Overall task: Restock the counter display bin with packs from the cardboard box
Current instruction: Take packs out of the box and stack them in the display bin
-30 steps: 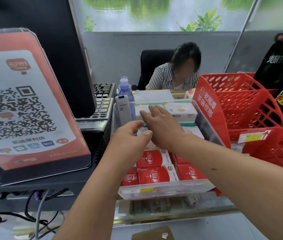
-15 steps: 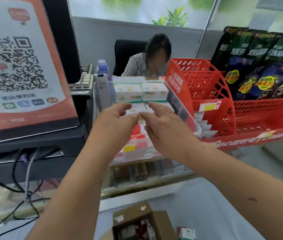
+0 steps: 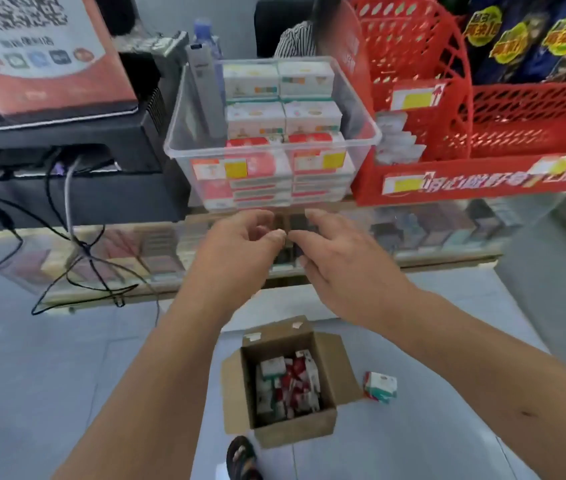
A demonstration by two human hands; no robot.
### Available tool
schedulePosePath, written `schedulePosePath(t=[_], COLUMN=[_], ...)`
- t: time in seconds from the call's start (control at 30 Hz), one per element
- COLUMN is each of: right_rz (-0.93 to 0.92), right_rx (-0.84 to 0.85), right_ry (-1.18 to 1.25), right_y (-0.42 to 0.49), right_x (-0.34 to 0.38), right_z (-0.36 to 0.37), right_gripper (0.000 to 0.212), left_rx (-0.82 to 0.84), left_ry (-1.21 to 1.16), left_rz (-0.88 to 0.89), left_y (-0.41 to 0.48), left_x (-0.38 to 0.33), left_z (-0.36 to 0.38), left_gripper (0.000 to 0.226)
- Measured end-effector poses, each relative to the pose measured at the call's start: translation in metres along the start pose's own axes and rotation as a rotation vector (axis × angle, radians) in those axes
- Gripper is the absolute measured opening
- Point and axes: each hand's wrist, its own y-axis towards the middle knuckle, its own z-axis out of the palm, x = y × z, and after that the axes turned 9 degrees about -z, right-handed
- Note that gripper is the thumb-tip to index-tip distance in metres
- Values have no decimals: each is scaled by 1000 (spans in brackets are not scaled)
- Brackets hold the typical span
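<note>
Shop floor before a glass-fronted counter (image 3: 447, 233), grey tile underfoot; QR sign (image 3: 42, 46) and trailing cables (image 3: 77, 244) at left, red basket rack (image 3: 534, 112) at right.

Item 1, display bin (image 3: 184, 109): clear plastic, on the countertop between sign and rack. Holds stacked packs (image 3: 309, 81), pale ones at the back and red ones at the front, close to the rim.

Item 2, left hand (image 3: 236, 244) and right hand (image 3: 343, 258): a second ago both were inside the bin over the packs; half a second ago they were at its front. Now they are out and lower, before the counter front and just below the bin. Fingers are loosely curled and fingertips nearly meet; nothing shows in either hand, though the frame is a little blurred.

Item 3, cardboard box (image 3: 295, 427): on the floor, flaps open, now fully in view as the head has tipped down. Red and white packs lie jumbled inside. It sits well below the hands and slightly toward the right one — a reach downward from where they hang. One loose pack (image 3: 380, 386) lies on the tile just beside the box's right flap.

Judgement: one placing looks finished — both hands are free, and the next fetch from the box appears due.
</note>
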Motion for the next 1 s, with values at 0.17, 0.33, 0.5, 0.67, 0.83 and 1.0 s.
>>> schedulePosePath(t=[0.17,0.33,0.5,0.67,0.83,1.0], right_rz=[42,130,194,182,148,85], right_rx=[174,332,425,514,674,819], right_ry=[35,72,96,88,98,67], right_y=[-45,-60,-63,-73,-95,-113], right_x=[-7,-4,-12,-32,-51,-71], right_z=[56,107,172,274,414,559], right_gripper=[37,41,41,36,16,32], left_rx=[28,64,139,158,168,172], left_ry=[47,101,131,162,183,258], left_rz=[-111,-217,-288,-378,-529,-580], left_y=[-6,13,51,90,124,152], left_x=[58,114,183,269,369,464], left_z=[45,68,81,96,133,184], left_gripper=[36,37,38,33,32,35])
